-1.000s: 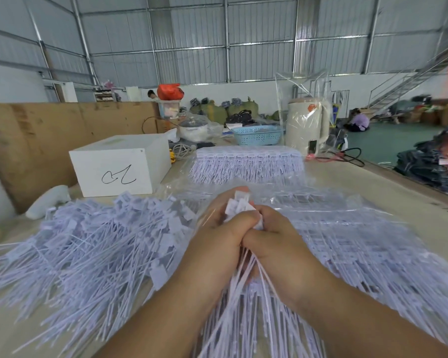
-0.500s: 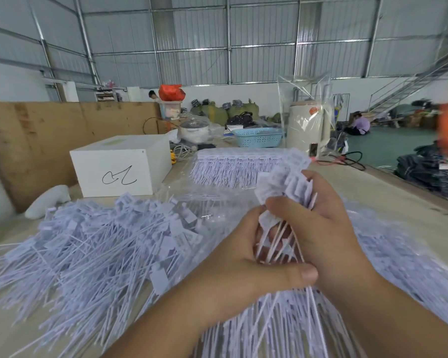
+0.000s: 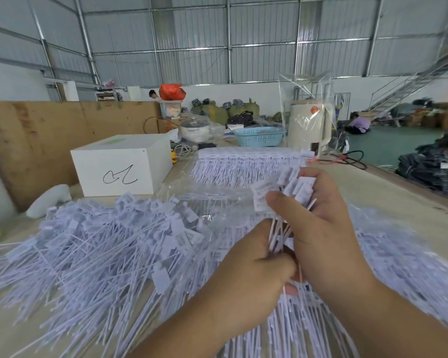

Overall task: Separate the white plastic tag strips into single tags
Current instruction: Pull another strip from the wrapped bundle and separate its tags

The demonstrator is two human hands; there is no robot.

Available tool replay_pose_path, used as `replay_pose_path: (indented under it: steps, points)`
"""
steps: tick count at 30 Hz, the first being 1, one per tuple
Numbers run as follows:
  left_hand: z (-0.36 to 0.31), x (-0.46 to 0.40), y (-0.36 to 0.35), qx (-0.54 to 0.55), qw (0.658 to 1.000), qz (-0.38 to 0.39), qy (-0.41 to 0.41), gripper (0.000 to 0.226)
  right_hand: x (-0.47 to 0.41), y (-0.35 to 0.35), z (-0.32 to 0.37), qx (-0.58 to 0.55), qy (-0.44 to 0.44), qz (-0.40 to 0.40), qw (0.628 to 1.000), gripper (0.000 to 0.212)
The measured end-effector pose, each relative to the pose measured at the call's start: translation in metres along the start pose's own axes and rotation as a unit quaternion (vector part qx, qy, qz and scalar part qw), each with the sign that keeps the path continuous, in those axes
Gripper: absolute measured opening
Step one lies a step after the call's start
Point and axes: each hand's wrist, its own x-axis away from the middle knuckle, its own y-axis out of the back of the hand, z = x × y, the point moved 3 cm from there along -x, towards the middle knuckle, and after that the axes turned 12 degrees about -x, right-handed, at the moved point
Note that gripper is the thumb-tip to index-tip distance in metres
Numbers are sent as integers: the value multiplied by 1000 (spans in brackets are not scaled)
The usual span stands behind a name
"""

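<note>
Near centre: left hand (image 3: 254,270) grips the thin stems of a bunch of white plastic tags (image 3: 286,188); right hand (image 3: 318,228) curls round the same bunch higher up, flat heads fanned above its thumb. Loose white single tags (image 3: 101,249) heaped on the beige desk (image 3: 398,202) to the left. Farther: uncut white tag strip (image 3: 243,164), white cardboard box with black scribble (image 3: 122,165) far left.

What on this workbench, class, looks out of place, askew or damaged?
Nothing looks damaged. The loose white plastic tags lie in a criss-crossed heap at left, unlike the neat row of uncut white tag strips behind. Both hands, left and right, grip one bunch of white tags.
</note>
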Motion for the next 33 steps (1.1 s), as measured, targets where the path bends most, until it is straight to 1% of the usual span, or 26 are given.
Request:
replay_pose_path:
  steps: [3,6,8,10,12,14,15,16,18,20,22,23,25,27,29,31,33]
  points:
    - [-2,1,-1,-18,1000,-10,-22,44,2,-2,-2,11,7,-2,1000,18]
    - [-3,2,-2,-3,1000,-6,-19,41,3,-1,-2,13,8,-2,1000,13]
    - [-5,3,0,0,1000,0,-8,36,1,-1,-1,7,3,5,1000,16]
    - [-4,3,6,-37,999,-20,-3,20,-3,0,-1,-4,-11,3,1000,31]
    - [-2,4,15,-72,996,-43,-5,7,-6,4,1,-1,-3,-12,1000,53]
    - [-2,6,21,-78,996,-51,1,8,-7,6,8,53,47,-14,997,76]
    - [-2,7,23,-83,995,-48,8,11,-7,6,12,74,73,-10,994,84]
    - [-2,7,24,-95,994,-43,12,14,-7,7,16,85,92,-5,992,86]
    - [-6,8,23,-137,990,-31,1,17,-7,8,20,93,101,10,991,78]
    - [-9,8,21,-173,984,-24,-20,17,-7,5,20,115,88,36,989,57]
    - [-10,8,17,-190,982,-12,-20,24,-4,2,19,134,94,40,986,38]
    - [-10,8,17,-187,982,-9,-19,26,-3,0,20,143,104,35,984,31]
    - [-7,8,16,-142,990,-6,2,35,1,-3,20,168,127,32,977,23]
    - [-5,6,15,-78,997,-1,25,44,5,-8,21,203,147,34,967,22]
    - [-8,6,15,-49,998,-12,23,44,7,-13,21,217,159,59,961,26]
    - [-12,8,16,-43,999,-24,19,44,8,-17,22,171,141,112,969,31]
    - [-14,11,15,-51,998,-18,22,34,5,-15,22,127,116,147,974,32]
